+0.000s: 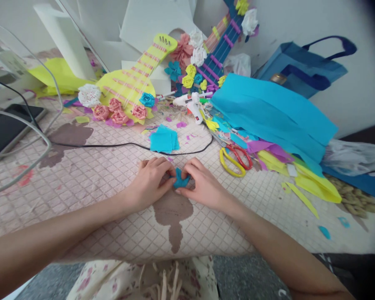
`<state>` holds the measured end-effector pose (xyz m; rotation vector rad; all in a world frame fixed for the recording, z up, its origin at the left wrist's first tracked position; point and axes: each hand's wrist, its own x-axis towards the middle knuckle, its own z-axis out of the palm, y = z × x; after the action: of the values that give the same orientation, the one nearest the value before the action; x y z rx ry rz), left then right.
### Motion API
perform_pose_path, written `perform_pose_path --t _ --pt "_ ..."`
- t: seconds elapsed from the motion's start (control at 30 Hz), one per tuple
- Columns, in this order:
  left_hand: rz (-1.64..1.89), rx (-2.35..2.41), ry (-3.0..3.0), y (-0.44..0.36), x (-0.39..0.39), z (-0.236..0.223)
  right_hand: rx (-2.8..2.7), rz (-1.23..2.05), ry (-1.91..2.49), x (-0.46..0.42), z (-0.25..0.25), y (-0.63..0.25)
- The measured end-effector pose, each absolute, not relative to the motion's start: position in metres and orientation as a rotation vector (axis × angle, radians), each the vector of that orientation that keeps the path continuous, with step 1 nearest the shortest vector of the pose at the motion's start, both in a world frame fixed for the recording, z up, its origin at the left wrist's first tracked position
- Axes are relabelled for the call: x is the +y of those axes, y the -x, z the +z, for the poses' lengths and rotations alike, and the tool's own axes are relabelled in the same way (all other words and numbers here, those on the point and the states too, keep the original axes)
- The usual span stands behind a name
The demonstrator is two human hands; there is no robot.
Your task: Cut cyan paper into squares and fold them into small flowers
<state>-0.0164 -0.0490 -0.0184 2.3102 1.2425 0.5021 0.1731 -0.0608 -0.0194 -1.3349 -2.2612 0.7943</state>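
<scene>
Both hands meet over the patterned tablecloth (pixel 90 175) at the middle of the table. My left hand (pixel 151 179) and my right hand (pixel 201 183) pinch a small folded piece of blue crepe paper (pixel 180 180) between their fingertips. The paper is crumpled into a small flower-like shape and is partly hidden by the fingers. Just beyond the hands lies a stack of blue paper squares (pixel 164 139).
A black cable (pixel 118 145) runs across the cloth behind the hands. Yellow and red scissors (pixel 236 160), a white glue gun (pixel 192 104), blue, purple and yellow paper sheets (pixel 268 112), a yellow paper guitar (pixel 134 83) with flowers, a blue bag (pixel 303 66) and a phone (pixel 9 125) surround them.
</scene>
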Motion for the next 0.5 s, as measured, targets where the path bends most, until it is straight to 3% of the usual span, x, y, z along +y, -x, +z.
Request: perform_pose_path --t 0.5 --pt "0.550 1.294 -2.435 0.011 -0.052 -0.027 -2.209 0.874 1.274 -0.052 -0.017 -0.188"
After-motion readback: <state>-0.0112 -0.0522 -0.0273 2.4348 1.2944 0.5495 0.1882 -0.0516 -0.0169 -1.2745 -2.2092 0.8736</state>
